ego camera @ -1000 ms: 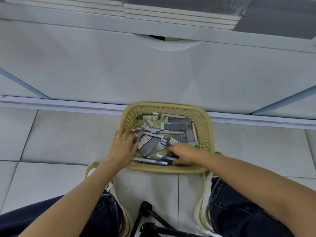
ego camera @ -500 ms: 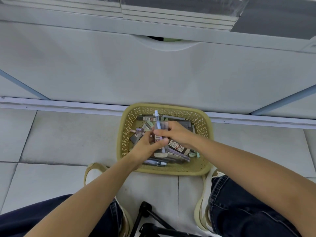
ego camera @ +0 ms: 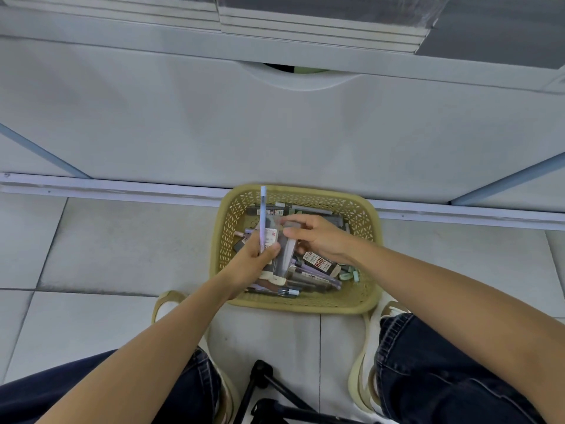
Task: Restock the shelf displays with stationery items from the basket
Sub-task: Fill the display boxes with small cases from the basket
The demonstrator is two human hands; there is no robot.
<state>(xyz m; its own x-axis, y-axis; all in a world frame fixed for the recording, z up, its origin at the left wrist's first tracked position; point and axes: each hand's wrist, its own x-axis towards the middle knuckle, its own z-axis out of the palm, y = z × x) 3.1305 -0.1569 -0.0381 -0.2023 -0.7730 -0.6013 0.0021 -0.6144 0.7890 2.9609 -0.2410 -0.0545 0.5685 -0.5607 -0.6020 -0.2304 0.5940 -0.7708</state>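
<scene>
A yellow lattice basket stands on the floor against the shelf base, holding several pens and flat grey stationery packs. My left hand hovers over the basket's left half and grips a pale blue pen upright, together with a bunch of packs. My right hand is above the basket's middle and pinches a clear-wrapped grey pack beside that bunch.
The white shelf base panel rises right behind the basket, with a shelf edge above it. My knees in dark jeans and pale shoes flank the basket. A black tripod lies on the tiled floor between my feet.
Both hands rose from rummaging in the basket and came together above it. The left now holds the upright blue pen and packs, and the right has brought a pack to them.
</scene>
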